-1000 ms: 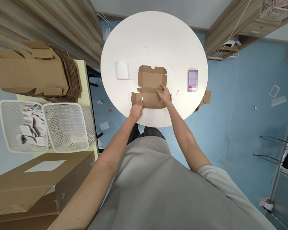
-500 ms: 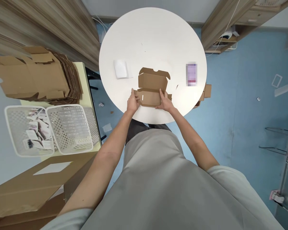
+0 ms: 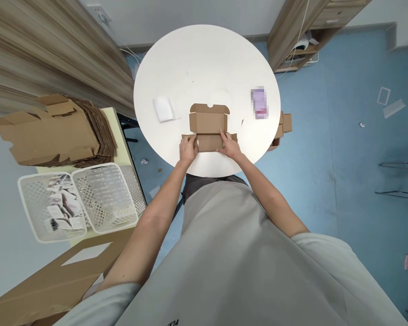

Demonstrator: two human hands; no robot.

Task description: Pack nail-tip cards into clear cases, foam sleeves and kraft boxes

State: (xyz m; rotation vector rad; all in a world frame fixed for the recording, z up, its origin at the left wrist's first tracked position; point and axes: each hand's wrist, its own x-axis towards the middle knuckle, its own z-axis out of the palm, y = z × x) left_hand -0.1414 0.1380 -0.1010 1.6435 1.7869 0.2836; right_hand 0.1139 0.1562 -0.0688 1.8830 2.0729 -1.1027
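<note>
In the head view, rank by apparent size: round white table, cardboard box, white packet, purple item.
1. round white table
2. cardboard box
3. white packet and purple item: about alike, not ranked.

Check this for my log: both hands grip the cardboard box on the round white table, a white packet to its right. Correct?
No. The head view shows the white packet left of the cardboard box. The left hand and right hand do grip it on the round white table.
</note>
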